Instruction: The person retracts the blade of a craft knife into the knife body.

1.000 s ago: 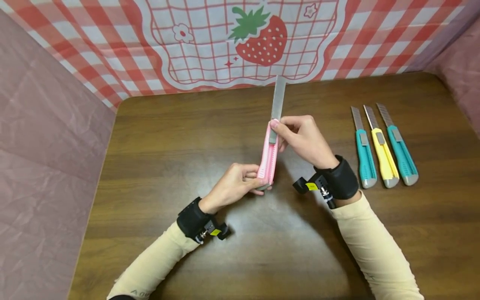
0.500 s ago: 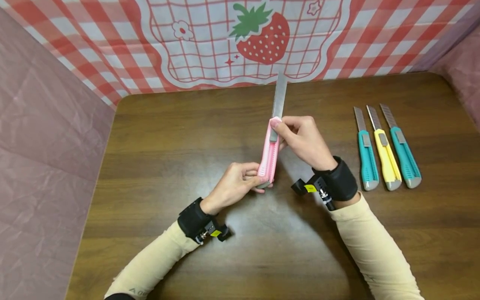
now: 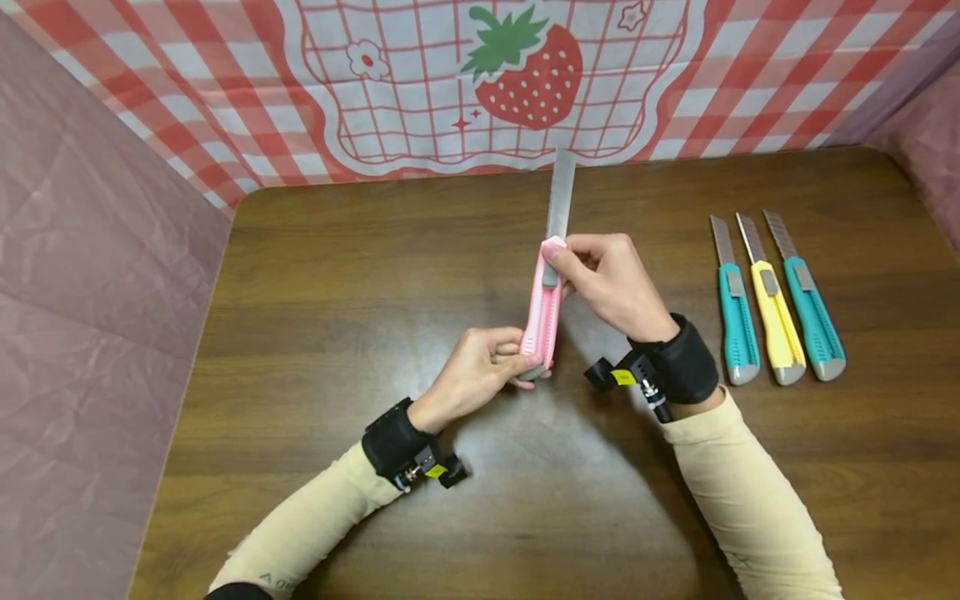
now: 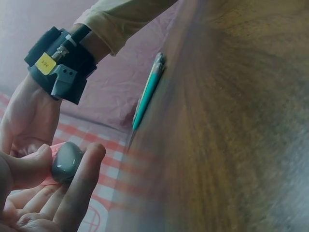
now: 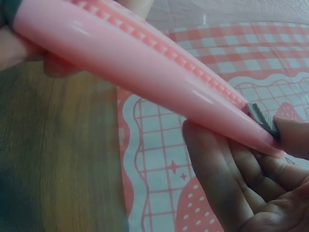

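Note:
A pink utility knife (image 3: 543, 317) is held tilted up over the middle of the table, its long grey blade (image 3: 561, 192) fully out toward the back. My right hand (image 3: 618, 283) pinches it at the blade end, with the thumb by the grey slider (image 5: 263, 121). Lower down, my left hand (image 3: 480, 367) grips the butt between thumb and fingers. The grey end cap (image 4: 66, 163) shows between those fingertips in the left wrist view. From the right wrist view the ridged track along the pink handle is seen close up.
On the right of the wooden table (image 3: 300, 292) lie a teal utility knife (image 3: 738, 325), a yellow one (image 3: 778, 325) and another teal one (image 3: 815, 321), side by side with blades out. A red-checked strawberry cloth (image 3: 528, 79) hangs along the back edge.
Both hands keep their grip on the pink utility knife. The knife and left hand shift very slightly to the right; the view also shifts a little. The slider stays near the blade end.

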{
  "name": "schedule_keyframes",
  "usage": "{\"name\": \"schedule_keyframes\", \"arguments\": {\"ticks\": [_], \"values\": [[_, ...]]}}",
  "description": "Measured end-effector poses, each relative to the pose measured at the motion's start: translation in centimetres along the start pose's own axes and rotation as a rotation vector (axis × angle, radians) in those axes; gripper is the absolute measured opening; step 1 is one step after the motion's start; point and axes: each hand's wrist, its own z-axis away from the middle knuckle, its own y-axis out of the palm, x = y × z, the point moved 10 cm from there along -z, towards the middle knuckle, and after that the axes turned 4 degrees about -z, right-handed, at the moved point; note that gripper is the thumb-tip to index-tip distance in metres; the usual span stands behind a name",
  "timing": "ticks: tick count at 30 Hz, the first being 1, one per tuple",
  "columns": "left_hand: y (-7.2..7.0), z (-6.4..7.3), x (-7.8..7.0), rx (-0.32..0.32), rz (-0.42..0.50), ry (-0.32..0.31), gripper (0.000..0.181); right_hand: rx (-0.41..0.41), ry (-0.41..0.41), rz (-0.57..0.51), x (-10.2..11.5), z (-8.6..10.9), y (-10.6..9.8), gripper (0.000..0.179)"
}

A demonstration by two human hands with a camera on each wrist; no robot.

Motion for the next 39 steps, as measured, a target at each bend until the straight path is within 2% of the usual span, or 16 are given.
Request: {"name": "schedule_keyframes", "arguments": {"ticks": [9, 16, 25, 27, 35, 39], "values": [[0.0, -0.3, -0.4, -0.006, -0.008, 0.022, 0.019, 0.018, 0.000, -0.018, 0.2, 0.2, -0.4, 0.015], [0.1, -0.3, -0.3, -0.002, -0.014, 0.012, 0.019, 0.026, 0.006, 0.001, 0.0, 0.3, -0.2, 0.016], [0.0, -0.2, 0.6, -0.009, 0.002, -0.001, 0.020, 0.052, 0.053, 0.024, -0.9, 0.6, 0.6, 0.014], [-0.1, -0.2, 0.6, -0.012, 0.005, 0.001, 0.020, 0.055, 0.054, 0.028, -0.4, 0.6, 0.7, 0.013], [-0.5, -0.1, 0.8, -0.025, 0.005, 0.001, 0.020, 0.118, 0.042, -0.042, -0.6, 0.5, 1.9, 0.015], [-0.6, -0.1, 0.8, -0.018, -0.007, 0.008, 0.020, 0.093, 0.049, -0.034, -0.7, 0.3, 2.1, 0.018]]}}
